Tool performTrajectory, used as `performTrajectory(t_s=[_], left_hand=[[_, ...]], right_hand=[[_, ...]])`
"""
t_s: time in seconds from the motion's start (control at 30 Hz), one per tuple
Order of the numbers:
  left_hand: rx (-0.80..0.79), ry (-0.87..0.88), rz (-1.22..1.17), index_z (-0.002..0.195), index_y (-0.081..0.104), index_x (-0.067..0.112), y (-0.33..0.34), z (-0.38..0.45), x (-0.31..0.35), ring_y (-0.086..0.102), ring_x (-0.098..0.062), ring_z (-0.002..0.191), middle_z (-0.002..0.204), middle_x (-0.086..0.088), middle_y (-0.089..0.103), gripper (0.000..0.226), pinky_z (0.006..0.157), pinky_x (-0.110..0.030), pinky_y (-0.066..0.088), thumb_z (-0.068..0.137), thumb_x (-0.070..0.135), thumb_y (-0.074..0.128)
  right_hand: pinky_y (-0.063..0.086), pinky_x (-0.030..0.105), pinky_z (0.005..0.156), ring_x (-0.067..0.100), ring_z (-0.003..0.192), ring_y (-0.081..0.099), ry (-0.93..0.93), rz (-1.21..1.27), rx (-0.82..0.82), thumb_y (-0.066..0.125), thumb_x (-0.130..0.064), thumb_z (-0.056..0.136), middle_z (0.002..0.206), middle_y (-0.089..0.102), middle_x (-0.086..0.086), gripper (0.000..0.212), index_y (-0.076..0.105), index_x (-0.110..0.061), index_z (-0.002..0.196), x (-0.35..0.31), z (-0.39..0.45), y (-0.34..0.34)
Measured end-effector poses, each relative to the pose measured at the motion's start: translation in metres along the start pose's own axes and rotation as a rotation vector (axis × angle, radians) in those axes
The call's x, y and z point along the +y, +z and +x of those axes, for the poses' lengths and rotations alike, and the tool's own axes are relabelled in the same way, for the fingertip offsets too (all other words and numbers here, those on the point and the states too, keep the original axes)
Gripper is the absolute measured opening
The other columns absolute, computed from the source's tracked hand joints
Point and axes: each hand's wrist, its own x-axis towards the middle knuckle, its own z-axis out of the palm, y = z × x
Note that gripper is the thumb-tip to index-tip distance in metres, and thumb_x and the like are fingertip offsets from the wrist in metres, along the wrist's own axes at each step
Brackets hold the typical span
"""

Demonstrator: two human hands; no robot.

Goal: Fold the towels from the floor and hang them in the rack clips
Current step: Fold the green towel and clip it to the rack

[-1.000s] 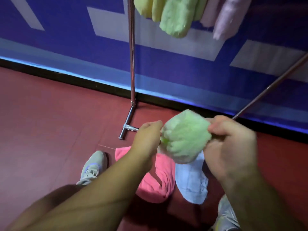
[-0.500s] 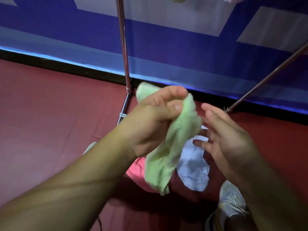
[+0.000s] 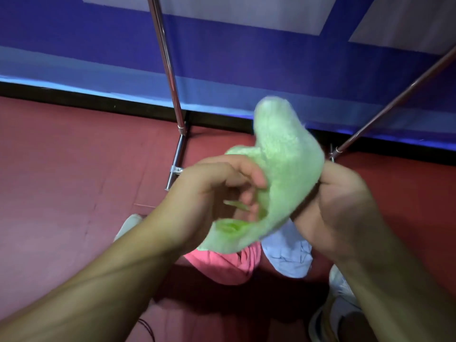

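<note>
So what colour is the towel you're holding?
Light green towel, seen in the head view.

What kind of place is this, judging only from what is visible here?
Probably an indoor hall or staged work area, not a home: a smooth red floor, a blue and white printed banner wall, and the metal legs of a hanging rack standing before it.

Fluffy terry green towel (image 3: pixel 283 169); polished chrome rack pole (image 3: pixel 170 77) at eleven o'clock; smooth matt red floor (image 3: pixel 61 169); thin, creased pale-blue cloth (image 3: pixel 288 255) below
</note>
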Motion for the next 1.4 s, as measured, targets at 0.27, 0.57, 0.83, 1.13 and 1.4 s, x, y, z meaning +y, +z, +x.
performTrajectory(t_s=[0.27,0.57,0.83,1.13,1.4], left_hand=[[0.144,-0.064,-0.188,0.128,0.049,-0.013,0.001,0.011,-0.011,0.043,-0.065,0.118,0.13,-0.048,0.042,0.065,0.102,-0.072,0.031,0.073,0.022,0.059],[0.276,0.097,0.009,0.09,0.066,0.002,0.002,0.007,-0.015,0.055,-0.022,0.064,0.075,-0.015,0.063,0.02,0.055,-0.027,0.045,0.072,0.011,0.065],[0.256,0.124,0.001,0.079,0.057,0.016,0.008,0.007,-0.01,0.057,-0.015,0.062,0.073,-0.004,0.061,0.01,0.057,-0.026,0.048,0.072,0.009,0.058],[0.248,0.069,0.248,0.12,0.059,0.017,0.009,0.009,-0.024,0.057,-0.017,0.064,0.079,-0.009,0.059,0.045,0.054,-0.02,0.047,0.082,-0.003,0.072],[0.421,0.272,0.663,0.086,0.071,0.025,-0.008,0.015,-0.016,0.06,0.002,0.06,0.069,0.013,0.068,0.02,0.063,-0.016,0.05,0.082,0.007,0.075]], right_hand=[[0.059,0.03,0.069,0.019,0.083,0.072,-0.081,-0.231,-0.127,0.066,0.003,0.075,0.094,0.075,0.006,0.042,0.067,-0.016,0.113,0.01,-0.001,-0.001],[0.051,0.03,0.066,0.016,0.074,0.06,-0.241,-0.687,0.089,0.062,0.004,0.071,0.079,0.071,0.017,0.017,0.068,-0.004,0.084,0.007,0.005,-0.016],[0.04,0.018,0.051,0.003,0.058,0.052,-0.293,-0.653,0.135,0.052,-0.003,0.064,0.062,0.053,-0.011,0.027,0.034,-0.02,0.054,0.008,0.004,-0.006],[0.058,0.03,0.07,0.01,0.085,0.071,-0.303,-0.678,0.363,0.072,-0.022,0.07,0.096,0.073,-0.005,0.036,0.065,-0.032,0.104,0.009,0.01,-0.014],[0.052,0.035,0.091,0.017,0.099,0.065,-0.354,-1.207,0.494,0.079,-0.035,0.073,0.105,0.069,-0.002,0.035,0.072,-0.015,0.101,0.005,0.014,-0.03]])
